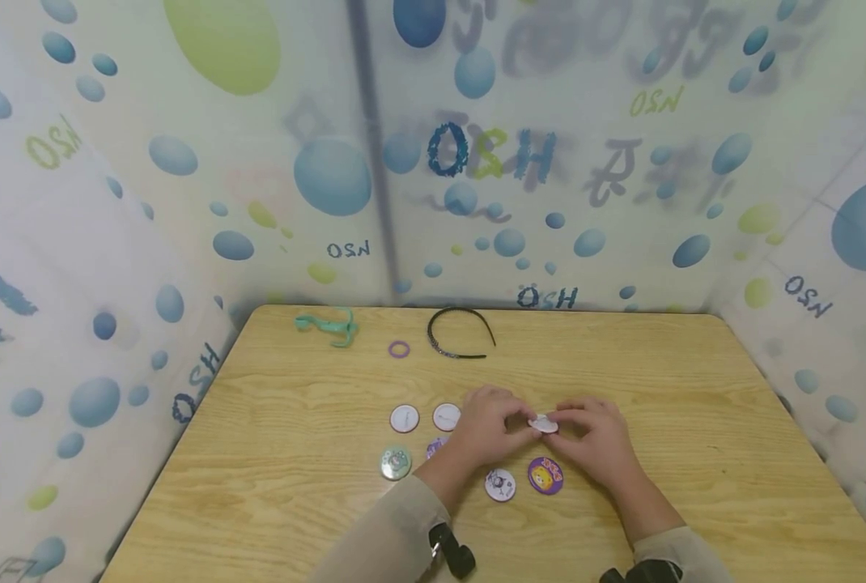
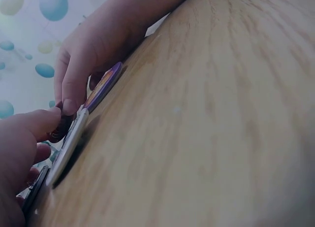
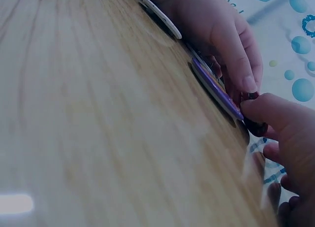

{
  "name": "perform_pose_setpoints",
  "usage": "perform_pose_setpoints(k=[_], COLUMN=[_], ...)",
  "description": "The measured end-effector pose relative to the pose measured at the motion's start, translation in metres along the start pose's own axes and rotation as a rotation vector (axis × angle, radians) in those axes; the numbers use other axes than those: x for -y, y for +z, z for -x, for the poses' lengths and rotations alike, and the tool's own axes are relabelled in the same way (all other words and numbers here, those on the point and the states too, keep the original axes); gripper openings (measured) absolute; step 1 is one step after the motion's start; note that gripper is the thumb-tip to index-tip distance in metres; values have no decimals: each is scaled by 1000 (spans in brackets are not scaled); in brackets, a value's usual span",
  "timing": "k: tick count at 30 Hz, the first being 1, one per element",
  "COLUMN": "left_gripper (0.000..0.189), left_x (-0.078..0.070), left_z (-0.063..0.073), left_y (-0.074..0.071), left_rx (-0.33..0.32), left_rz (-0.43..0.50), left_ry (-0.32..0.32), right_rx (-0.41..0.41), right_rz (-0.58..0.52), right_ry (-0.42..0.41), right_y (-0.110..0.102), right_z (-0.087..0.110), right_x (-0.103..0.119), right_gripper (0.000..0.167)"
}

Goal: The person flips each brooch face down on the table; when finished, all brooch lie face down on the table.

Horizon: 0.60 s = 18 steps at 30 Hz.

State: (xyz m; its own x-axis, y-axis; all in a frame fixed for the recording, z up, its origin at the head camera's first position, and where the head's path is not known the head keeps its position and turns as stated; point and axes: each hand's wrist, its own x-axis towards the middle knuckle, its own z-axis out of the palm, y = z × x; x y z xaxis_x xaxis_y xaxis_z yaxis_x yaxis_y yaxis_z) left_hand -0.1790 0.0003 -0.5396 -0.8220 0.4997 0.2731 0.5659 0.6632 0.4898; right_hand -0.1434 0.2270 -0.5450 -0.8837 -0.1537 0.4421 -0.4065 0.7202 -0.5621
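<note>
A round, shiny badge [image 1: 543, 423] with a pale face tilts over the grainy wooden table [image 1: 695, 389], just beyond a flat purple badge [image 1: 545, 475]. The left hand [image 1: 490, 425] and right hand [image 1: 596, 437] pinch its opposite edges, wrists angled inward. Facing me, the wall lettering [image 1: 490, 153] reads a mirrored "H2O".

- Right: bare table [image 1: 739, 421] leaves a broad passage beside the right hand [image 1: 597, 437].
- Middle: the held badge [image 1: 542, 424] bridges right hand and left hand [image 1: 493, 423].
- Near: the purple badge [image 1: 545, 475] and cartoon badge [image 1: 500, 485] obstruct low passage, a narrow gap between.
- Left: the green badge [image 1: 396, 463] and two white badges [image 1: 404, 419] obstruct; room farther left.
- Far: clip [image 1: 331, 326], ring [image 1: 399, 356], headband [image 1: 430, 334], then wall [image 1: 608, 267].
</note>
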Motion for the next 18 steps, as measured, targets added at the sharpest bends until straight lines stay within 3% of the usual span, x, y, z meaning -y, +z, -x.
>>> perform_pose_setpoints(k=[12, 18], left_gripper=[26, 21], left_x=[-2, 0], left_z=[-1, -1], left_y=[-2, -1], left_rx=[43, 40], left_rz=[-24, -38], left_ry=[-19, 12], right_rx=[93, 95], right_rz=[44, 52], right_ry=[45, 43], right_y=[-2, -3], right_z=[0, -1], right_x=[0, 2], right_gripper=[32, 30])
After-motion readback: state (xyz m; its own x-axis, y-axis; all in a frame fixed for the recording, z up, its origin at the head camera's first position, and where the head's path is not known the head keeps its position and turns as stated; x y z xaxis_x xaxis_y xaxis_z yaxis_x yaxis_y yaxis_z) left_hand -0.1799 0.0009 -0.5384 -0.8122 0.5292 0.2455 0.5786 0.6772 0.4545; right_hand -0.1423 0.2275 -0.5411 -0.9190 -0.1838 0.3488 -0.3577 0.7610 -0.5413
